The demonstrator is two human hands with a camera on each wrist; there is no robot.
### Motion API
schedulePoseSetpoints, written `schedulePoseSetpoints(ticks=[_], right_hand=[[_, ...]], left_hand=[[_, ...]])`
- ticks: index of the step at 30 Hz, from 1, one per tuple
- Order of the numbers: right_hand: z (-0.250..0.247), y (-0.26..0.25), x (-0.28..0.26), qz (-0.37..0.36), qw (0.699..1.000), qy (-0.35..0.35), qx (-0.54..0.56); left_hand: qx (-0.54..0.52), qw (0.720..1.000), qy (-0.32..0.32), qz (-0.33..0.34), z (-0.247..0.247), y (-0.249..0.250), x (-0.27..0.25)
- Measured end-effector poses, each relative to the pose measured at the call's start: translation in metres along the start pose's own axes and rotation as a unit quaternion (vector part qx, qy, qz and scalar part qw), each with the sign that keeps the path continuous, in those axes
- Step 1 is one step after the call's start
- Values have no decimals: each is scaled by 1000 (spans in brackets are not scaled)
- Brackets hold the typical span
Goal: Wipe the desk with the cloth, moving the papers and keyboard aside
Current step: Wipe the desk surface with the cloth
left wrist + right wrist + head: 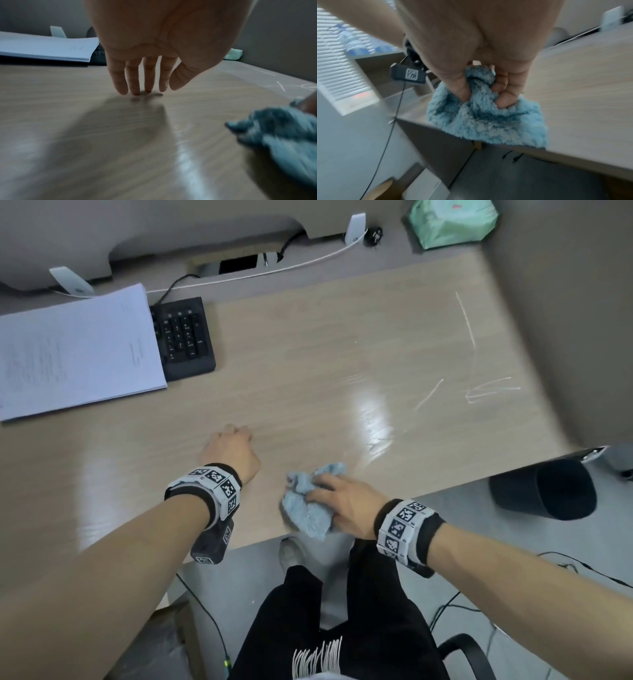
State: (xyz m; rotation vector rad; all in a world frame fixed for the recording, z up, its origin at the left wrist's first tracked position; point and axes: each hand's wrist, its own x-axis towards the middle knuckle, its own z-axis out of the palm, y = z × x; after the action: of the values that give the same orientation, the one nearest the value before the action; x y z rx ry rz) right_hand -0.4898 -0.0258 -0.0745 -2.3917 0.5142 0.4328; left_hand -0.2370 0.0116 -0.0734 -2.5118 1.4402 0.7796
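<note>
While gripped by right hand (pixel 342 505), cloth (pixel 308 508).

We can read no text: the print on the papers (pixel 78 350) and the keyboard (pixel 185 337) keys is too blurred.

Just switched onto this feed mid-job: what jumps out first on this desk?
The fluffy blue cloth bunched in the right hand at the desk's near edge, partly overhanging it. Beside it the left hand props its straight fingertips on the bare wood. At far left, the papers lie over the black keyboard.
</note>
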Motion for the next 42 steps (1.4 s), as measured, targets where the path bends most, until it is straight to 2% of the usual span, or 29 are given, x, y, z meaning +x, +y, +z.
schedulePoseSetpoints(ticks=[3, 6, 8, 11, 14, 16, 19, 21, 23, 25, 27, 30, 33, 35, 37, 40, 42], right_hand=[[-35, 38, -7, 121, 985, 105, 64], [-83, 93, -8, 265, 938, 198, 103], [-109, 131, -3, 344, 899, 233, 138], [-137, 176, 19, 385, 885, 242, 103], [-159, 204, 51, 381, 891, 239, 69], [-167, 210, 71, 352, 908, 224, 45], [-165, 202, 98, 242, 952, 187, 6], [-153, 183, 103, 162, 978, 133, -13], [-138, 164, 91, 110, 990, 84, -15], [-130, 163, 69, 77, 994, 76, 20], [-130, 175, 49, 78, 988, 95, 92], [-155, 202, 46, 163, 949, 196, 185], [-189, 225, 67, 223, 927, 258, 159], [-198, 226, 82, 247, 931, 244, 112], [-191, 210, 91, 226, 947, 212, 83], [-155, 160, 92, 136, 975, 155, 88], [-123, 127, 81, 75, 987, 116, 81]], left_hand=[[-9, 999, 32, -10, -6, 9, 14], [-35, 999, 31, 10, -5, 24, 31], [-47, 999, 17, 17, -3, 36, 40], [-48, 999, -3, 17, 1, 54, 51], [-33, 999, 3, -2, 4, 68, 55], [-38, 999, 23, -25, 5, 75, 55], [-36, 998, 47, -38, 8, 82, 54], [-32, 997, 50, -42, 9, 83, 53], [-44, 997, 49, -50, 7, 85, 54], [-61, 996, 47, -54, 3, 88, 55], [-59, 996, 43, -53, -2, 88, 57], [-51, 997, 42, -47, -5, 84, 57], [-50, 997, 40, -42, -4, 83, 55], [-48, 997, 37, -42, -3, 82, 52], [-44, 998, 35, -33, -1, 80, 51], [-47, 998, 27, -24, 1, 77, 50], [-46, 999, -4, -21, 0, 74, 49]])
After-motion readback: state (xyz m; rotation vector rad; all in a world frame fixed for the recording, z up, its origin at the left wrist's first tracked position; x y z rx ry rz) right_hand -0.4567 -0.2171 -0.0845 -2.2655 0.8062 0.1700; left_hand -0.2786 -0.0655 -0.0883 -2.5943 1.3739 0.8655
